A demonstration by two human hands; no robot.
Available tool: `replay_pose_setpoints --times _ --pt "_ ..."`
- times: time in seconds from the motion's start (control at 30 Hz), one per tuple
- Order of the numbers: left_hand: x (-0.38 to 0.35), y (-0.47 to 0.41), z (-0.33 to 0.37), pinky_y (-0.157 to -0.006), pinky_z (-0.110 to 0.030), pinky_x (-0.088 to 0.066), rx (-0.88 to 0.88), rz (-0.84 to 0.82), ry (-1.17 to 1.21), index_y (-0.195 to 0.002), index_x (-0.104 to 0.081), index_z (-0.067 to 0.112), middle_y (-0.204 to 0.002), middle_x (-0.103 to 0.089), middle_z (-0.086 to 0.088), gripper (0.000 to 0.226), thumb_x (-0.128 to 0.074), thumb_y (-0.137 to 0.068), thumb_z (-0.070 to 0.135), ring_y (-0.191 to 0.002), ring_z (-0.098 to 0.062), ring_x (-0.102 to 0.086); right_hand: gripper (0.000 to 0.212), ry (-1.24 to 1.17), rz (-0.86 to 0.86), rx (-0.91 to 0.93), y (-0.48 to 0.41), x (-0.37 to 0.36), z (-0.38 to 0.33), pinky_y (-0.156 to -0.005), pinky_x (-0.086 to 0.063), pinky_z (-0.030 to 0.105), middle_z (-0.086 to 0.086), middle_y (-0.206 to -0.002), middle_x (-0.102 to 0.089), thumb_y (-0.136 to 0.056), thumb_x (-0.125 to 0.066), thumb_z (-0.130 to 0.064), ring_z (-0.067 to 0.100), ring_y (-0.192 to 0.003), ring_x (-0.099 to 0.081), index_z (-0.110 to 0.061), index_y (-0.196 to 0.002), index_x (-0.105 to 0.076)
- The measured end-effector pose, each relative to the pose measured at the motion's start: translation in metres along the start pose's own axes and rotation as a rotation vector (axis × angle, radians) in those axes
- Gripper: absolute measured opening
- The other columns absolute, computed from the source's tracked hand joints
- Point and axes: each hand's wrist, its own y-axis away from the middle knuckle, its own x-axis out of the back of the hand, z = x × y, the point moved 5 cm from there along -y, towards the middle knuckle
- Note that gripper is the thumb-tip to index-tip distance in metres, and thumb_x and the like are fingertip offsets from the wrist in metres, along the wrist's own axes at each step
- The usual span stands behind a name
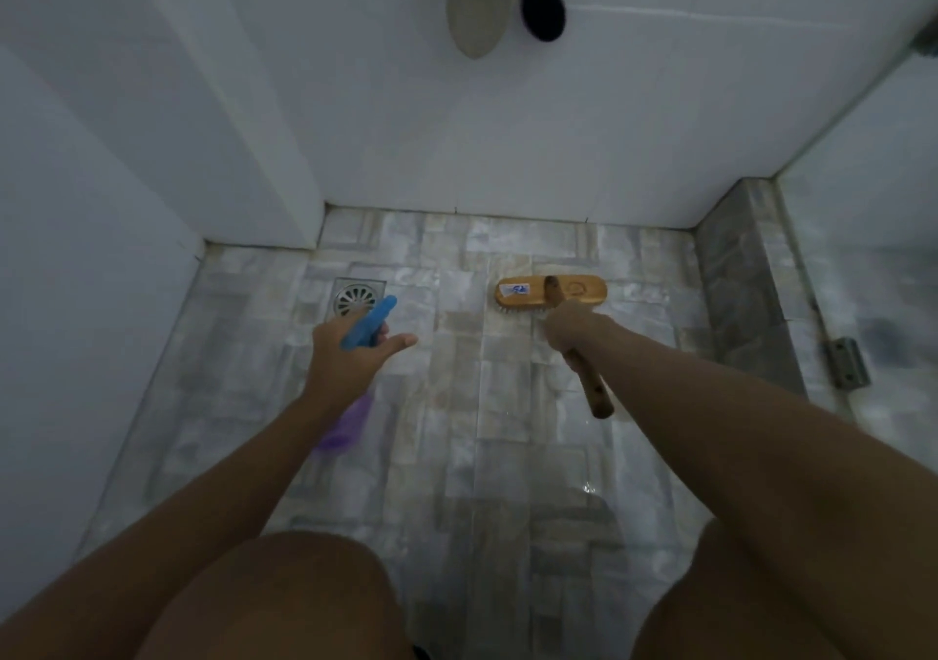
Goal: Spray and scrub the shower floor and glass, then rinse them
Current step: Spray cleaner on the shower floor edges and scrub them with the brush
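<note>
My right hand (576,327) grips the wooden handle of a scrub brush (550,294), whose bristled head rests on the wet stone-tiled shower floor (472,405) near the back wall. My left hand (350,350) holds a spray bottle (365,324) with a blue trigger head and a purple body that shows below my wrist. The nozzle points toward the floor drain (358,299). The thumb of that hand sticks out to the right. The glass panel (873,233) stands along the right side.
White tiled walls close the back and left. A raised stone curb (736,294) runs under the glass, with a metal hinge (845,362) on it. Two brushes hang on the back wall (479,4). My knees fill the lower edge.
</note>
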Motion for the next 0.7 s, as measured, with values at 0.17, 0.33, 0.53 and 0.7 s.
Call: replay_pose_setpoints --times 0.17,0.33,0.53,0.7 --pt "-0.01 -0.03 -0.001 -0.068 -0.046 -0.059 -0.003 0.028 0.037 -0.076 -0.065 0.002 -0.068 -0.065 -0.011 0.033 -0.09 -0.071 0.023 -0.061 -0.025 -0.062 0.032 0.115 0.037 0.079 -0.018 -0.003 -0.011 -0.093 -0.048 0.032 0.007 -0.13 -0.063 -0.102 -0.041 -0.012 0.026 -0.119 -0.06 -0.006 -0.126 -0.062" --pt "-0.03 -0.059 0.01 -0.069 -0.039 -0.057 -0.09 -0.026 0.016 -0.08 -0.065 0.004 -0.07 -0.065 -0.008 0.033 -0.088 -0.074 0.027 -0.065 -0.024 -0.062 0.031 0.208 0.024 0.093 -0.03 -0.007 -0.014 -0.091 -0.048 0.031 0.007 -0.129 -0.064 -0.102 -0.041 -0.011 0.025 -0.118 -0.061 -0.007 -0.125 -0.063" --pt "-0.044 -0.081 0.009 -0.071 -0.031 -0.058 -0.098 -0.074 0.046 -0.085 -0.066 0.007 -0.074 -0.066 -0.004 0.034 -0.088 -0.074 0.031 -0.067 -0.018 -0.064 0.032 0.22 0.026 0.041 -0.035 -0.003 -0.019 -0.092 -0.046 0.031 0.006 -0.134 -0.061 -0.104 -0.04 -0.013 0.024 -0.122 -0.059 -0.009 -0.128 -0.06" --pt "-0.055 -0.088 0.005 -0.075 -0.034 -0.061 -0.106 -0.136 0.04 -0.092 -0.07 0.01 -0.081 -0.07 0.0 0.038 -0.087 -0.073 0.038 -0.074 -0.014 -0.069 0.034 0.018 -0.078 -0.118 -0.036 0.001 -0.016 -0.062 -0.049 0.017 0.009 -0.137 -0.058 -0.104 -0.04 -0.013 0.027 -0.124 -0.057 -0.005 -0.134 -0.054"
